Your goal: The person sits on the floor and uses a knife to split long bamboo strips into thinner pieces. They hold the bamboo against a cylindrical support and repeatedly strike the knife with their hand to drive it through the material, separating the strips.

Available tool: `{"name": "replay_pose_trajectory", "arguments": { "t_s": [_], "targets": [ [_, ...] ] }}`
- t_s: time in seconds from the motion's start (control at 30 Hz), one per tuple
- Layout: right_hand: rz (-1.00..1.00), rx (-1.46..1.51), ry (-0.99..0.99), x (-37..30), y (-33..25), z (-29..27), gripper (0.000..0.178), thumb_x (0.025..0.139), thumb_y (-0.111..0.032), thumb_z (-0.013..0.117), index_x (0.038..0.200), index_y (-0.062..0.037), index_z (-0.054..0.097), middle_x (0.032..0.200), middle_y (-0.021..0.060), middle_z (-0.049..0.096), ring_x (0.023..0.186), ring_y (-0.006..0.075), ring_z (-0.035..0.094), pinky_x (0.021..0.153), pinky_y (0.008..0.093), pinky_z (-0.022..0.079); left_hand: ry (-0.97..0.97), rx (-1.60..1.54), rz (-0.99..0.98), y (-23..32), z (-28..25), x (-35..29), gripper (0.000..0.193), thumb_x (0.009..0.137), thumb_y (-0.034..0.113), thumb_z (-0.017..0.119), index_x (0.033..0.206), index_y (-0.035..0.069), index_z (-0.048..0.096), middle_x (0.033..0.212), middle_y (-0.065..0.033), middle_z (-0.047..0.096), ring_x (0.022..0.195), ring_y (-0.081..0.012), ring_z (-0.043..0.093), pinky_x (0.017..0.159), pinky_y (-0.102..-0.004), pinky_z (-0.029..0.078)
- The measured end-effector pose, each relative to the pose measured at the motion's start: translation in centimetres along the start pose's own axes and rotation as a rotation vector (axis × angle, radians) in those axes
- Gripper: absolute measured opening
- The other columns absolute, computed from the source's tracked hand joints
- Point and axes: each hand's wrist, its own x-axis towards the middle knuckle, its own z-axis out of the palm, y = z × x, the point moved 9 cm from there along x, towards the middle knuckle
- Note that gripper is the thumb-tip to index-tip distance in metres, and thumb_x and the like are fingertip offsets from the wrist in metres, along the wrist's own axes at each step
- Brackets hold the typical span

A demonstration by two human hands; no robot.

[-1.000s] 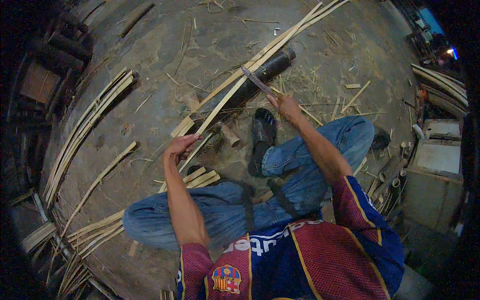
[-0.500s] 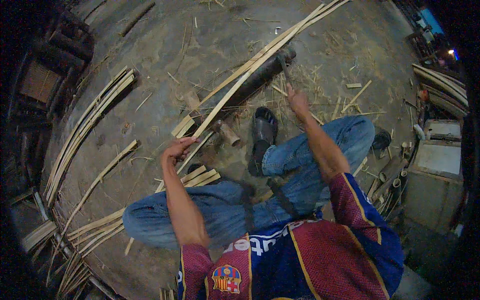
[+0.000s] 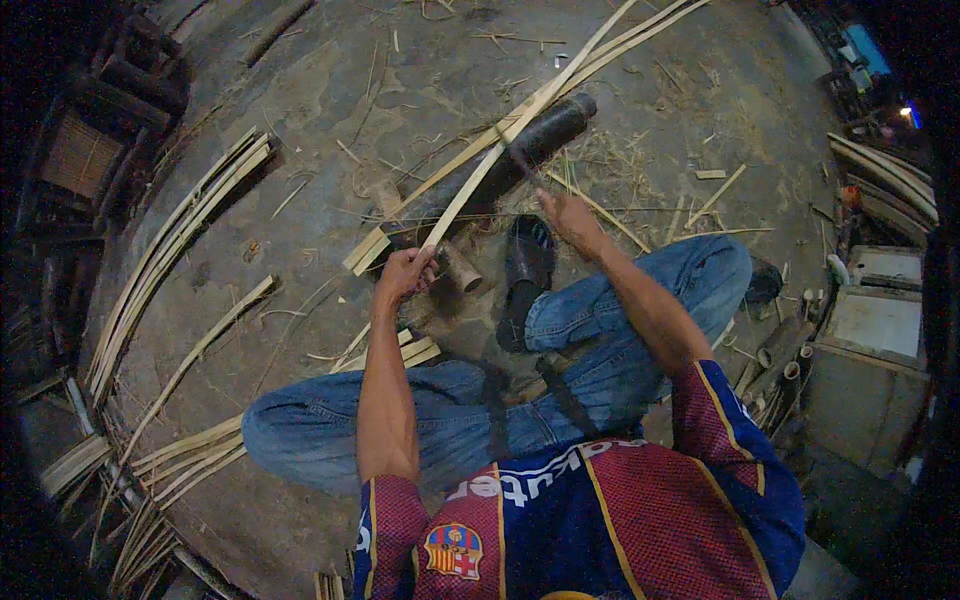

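I sit on a concrete floor in blue jeans. My left hand [image 3: 405, 272] grips the near end of a long pale bamboo strip [image 3: 520, 125] that runs away up and to the right. The strip lies across a thick dark bamboo pole [image 3: 520, 160]. My right hand [image 3: 568, 215] holds the handle of a knife [image 3: 520, 165], whose blade meets the strip above the pole. A dark sandal [image 3: 525, 262] on my foot rests just below the pole, next to a short bamboo stub [image 3: 462, 270].
Bundles of split bamboo strips [image 3: 170, 250] curve along the floor at left, and more lie at lower left [image 3: 180, 450]. Shavings and splinters litter the floor near the pole. Bamboo pieces and a grey box [image 3: 875, 320] stand at right. Dark wooden furniture [image 3: 85, 150] is at far left.
My right hand came down from the right with the knife, bringing the blade onto the strip over the pole. My left hand kept its grip on the strip's near end.
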Motion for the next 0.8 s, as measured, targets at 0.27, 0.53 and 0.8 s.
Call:
{"name": "replay_pose_trajectory", "arguments": {
  "t_s": [0.27,0.53,0.8],
  "targets": [
    [-0.337,-0.072,-0.141,-3.9,-7.4,2.1,0.052,0.092,-0.052,0.053,0.081,-0.0015,0.062,0.072,0.0242,0.062,0.069,0.0437,0.061,0.064,0.0505,0.048,0.486,0.388,0.166,5.0,-1.8,-3.2,0.041,0.093,0.043,0.054,0.087,0.005,0.067,0.074,-0.0153,0.064,0.071,-0.0358,0.06,0.068,-0.0432,0.046],
    [-0.411,-0.19,-0.111,-3.8,-6.0,0.9,0.051,0.091,-0.051,0.054,0.087,-0.0015,0.063,0.072,0.024,0.063,0.07,0.042,0.063,0.062,0.0513,0.048,0.329,0.378,0.0,3.2,-1.9,-2.8,0.046,0.092,0.049,0.052,0.087,0.006,0.068,0.078,-0.0158,0.065,0.077,-0.0368,0.061,0.069,-0.0457,0.045],
    [-0.177,-0.157,0.051,-0.9,-2.1,-0.4,0.048,0.092,-0.049,0.053,0.095,-0.0016,0.062,0.074,0.0251,0.062,0.072,0.0424,0.063,0.064,0.0487,0.05,0.372,0.329,0.135,2.2,-2.6,-2.7,0.048,0.091,0.05,0.053,0.081,0.005,0.066,0.073,-0.0157,0.063,0.072,-0.0345,0.06,0.067,-0.0441,0.044]
  ]
}}
